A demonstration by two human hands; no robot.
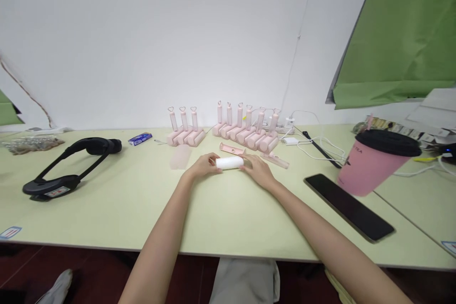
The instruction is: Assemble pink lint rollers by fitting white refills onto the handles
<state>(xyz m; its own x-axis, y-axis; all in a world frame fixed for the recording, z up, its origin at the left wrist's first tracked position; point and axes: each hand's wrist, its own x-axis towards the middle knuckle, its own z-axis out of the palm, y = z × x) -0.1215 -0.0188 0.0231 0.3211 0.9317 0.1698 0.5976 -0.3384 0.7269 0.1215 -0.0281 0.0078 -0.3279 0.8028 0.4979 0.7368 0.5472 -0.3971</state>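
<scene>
Low over the table's middle, a white cylinder (230,162) lies level between my two hands. My left hand (204,165) closes thumb and fingers on its left end; my right hand (258,170) grips the right end. Just behind it rests a pink half-shell piece (231,149), partly hidden by my right fingers. A pink-and-clear tube (276,159) lies to the right of my right hand. Left of my left hand is a pale pink translucent sheet or pouch (180,156). Pink cylinders with upright tubes topped by heart-shaped loops stand in a left group (185,137) and a right group (245,135).
At right, a pink cup (374,161) with a black lid stands behind a dark phone (349,206). White cables (320,147) and a black strap (322,149) lie farther back. To the left are a black headset (71,166) and a blue packet (140,138).
</scene>
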